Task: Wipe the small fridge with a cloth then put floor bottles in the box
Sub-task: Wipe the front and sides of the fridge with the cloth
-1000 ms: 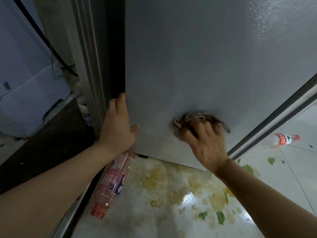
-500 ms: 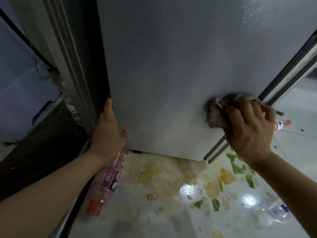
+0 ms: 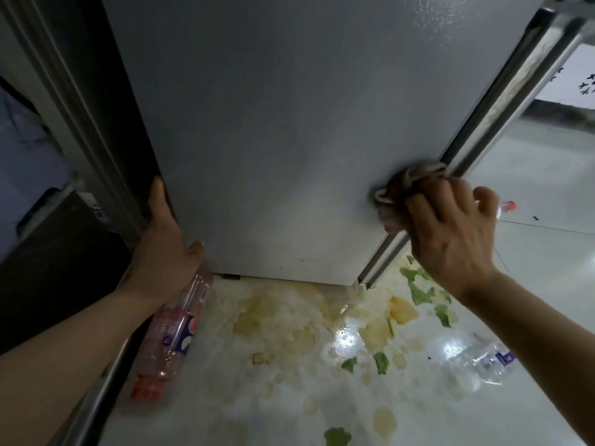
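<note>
The small fridge's pale grey side (image 3: 283,130) fills the upper middle of the view. My right hand (image 3: 450,233) grips a bunched brownish cloth (image 3: 402,191) and presses it on the fridge's lower right edge, beside the door seal. My left hand (image 3: 164,239) rests flat on the fridge's lower left edge, fingers along the corner. A pink bottle with a red cap (image 3: 170,336) lies on the floor under my left wrist. A clear bottle with a blue label (image 3: 483,362) lies at the right. A third bottle's red cap (image 3: 508,206) peeks out behind my right hand.
The white tiled floor (image 3: 322,413) carries yellowish stains and green scraps in front of the fridge. A metal rail (image 3: 96,397) runs along the lower left, with a dark gap and a pale blue wall (image 3: 29,156) beyond it.
My right hand has slid the cloth across the fridge from the lower middle to the right edge. My left hand has stayed on the left corner while the view shifted.
</note>
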Demonstrator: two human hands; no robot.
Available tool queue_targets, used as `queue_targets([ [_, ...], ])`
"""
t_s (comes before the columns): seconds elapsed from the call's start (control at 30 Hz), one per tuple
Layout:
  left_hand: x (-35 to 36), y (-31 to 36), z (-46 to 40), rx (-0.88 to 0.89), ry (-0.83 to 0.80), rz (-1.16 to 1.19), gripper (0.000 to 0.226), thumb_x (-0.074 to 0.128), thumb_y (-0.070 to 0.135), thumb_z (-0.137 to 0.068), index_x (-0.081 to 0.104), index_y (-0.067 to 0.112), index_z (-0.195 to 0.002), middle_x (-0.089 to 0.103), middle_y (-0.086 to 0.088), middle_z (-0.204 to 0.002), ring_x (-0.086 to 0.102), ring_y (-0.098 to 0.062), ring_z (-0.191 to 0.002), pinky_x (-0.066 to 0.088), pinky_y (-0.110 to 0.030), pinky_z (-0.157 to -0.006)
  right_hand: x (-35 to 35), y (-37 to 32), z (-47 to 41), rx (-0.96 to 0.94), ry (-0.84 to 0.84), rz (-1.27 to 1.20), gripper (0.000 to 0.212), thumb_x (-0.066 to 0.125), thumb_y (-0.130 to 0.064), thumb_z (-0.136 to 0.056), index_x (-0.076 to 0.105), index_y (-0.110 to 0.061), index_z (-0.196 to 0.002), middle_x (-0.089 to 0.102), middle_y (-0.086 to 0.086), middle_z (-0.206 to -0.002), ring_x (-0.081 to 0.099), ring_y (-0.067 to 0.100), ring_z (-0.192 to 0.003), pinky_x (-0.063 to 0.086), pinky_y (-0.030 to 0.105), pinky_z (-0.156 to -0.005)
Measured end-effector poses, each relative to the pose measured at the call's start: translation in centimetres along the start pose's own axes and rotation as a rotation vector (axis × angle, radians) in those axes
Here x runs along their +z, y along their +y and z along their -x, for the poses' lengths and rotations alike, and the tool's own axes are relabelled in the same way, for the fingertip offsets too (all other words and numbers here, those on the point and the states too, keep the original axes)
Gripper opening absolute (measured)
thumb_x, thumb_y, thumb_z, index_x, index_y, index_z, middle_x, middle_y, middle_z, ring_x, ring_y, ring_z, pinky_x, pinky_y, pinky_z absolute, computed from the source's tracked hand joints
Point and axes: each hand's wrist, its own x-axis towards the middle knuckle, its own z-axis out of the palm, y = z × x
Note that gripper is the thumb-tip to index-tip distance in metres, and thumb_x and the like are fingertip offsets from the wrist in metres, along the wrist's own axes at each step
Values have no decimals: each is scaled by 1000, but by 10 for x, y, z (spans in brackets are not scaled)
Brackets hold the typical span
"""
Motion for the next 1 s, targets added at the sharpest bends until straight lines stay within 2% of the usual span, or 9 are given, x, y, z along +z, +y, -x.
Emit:
queue_targets([
  [0.13,5,-9,4,-40,-38,20,114,72,8,-76,-13,45,-143,49,-4,-138,55,-29,-117,45,-52,-97,5,2,-6,74,150,-13,13,67,-14,-85,60,-3,-87,50,11,-106,43,29,-92,28,37,-71],
  [0.27,10,-19,11,-31,-60,32,115,74,14,-77,-14,46,-143,46,13,-133,56,-19,-114,45,-43,-96,36,-19,43,-83,-45,-47,12,70,-8,-80,62,-3,-86,63,16,-94,43,29,-84,27,37,-65],
  [0.33,12,-23,12,-19,-68,34,115,74,14,-77,-15,46,-143,46,9,-139,54,-13,-115,44,-41,-95,53,-30,62,-127,-104,-62,3,58,-5,-85,60,-4,-85,58,15,-90,40,29,-81,26,36,-64],
  [0.43,16,-26,12,-28,-70,-2,115,73,12,-78,-17,44,-143,45,2,-142,53,-17,-120,44,-46,-98,71,-48,84,-192,-225,-90,19,46,-10,-87,64,-3,-88,45,13,-97,41,30,-83,28,39,-66],
  [0.6,17,-29,15,-40,-94,-42,111,70,11,-79,-14,40,-145,43,0,-145,53,-24,-121,45,-50,-98,72,-67,90,-298,-391,-34,23,50,-12,-86,71,-5,-93,62,11,-93,56,30,-80,38,37,-63],
  [0.7,16,-31,18,-71,-140,-80,109,70,13,-80,-13,37,-146,49,-9,-138,58,-33,-113,47,-52,-95,57,-58,69,-106,-293,-161,26,42,-18,-92,66,-7,-89,57,10,-87,52,29,-76,29,36,-63],
  [0.8,17,-35,20,-88,-165,-109,107,70,17,-82,-14,36,-146,51,-14,-136,58,-35,-113,47,-52,-95,49,-46,43,109,-84,-207,11,54,-18,-93,50,-9,-89,45,10,-94,41,27,-78,24,36,-64],
  [0.9,20,-35,20,-117,-184,-92,108,68,14,-83,-16,37,-145,49,-17,-138,55,-36,-117,45,-54,-97,54,-57,42,119,-7,-179,13,57,-8,-89,47,-5,-97,39,14,-100,39,29,-79,29,40,-65],
  [1.0,23,-38,19,-123,-179,-78,107,67,14,-84,-18,39,-144,48,-18,-138,54,-37,-117,47,-54,-94,70,-76,53,13,-20,-131,16,52,-12,-93,46,-4,-106,38,16,-101,39,30,-80,36,44,-71],
])
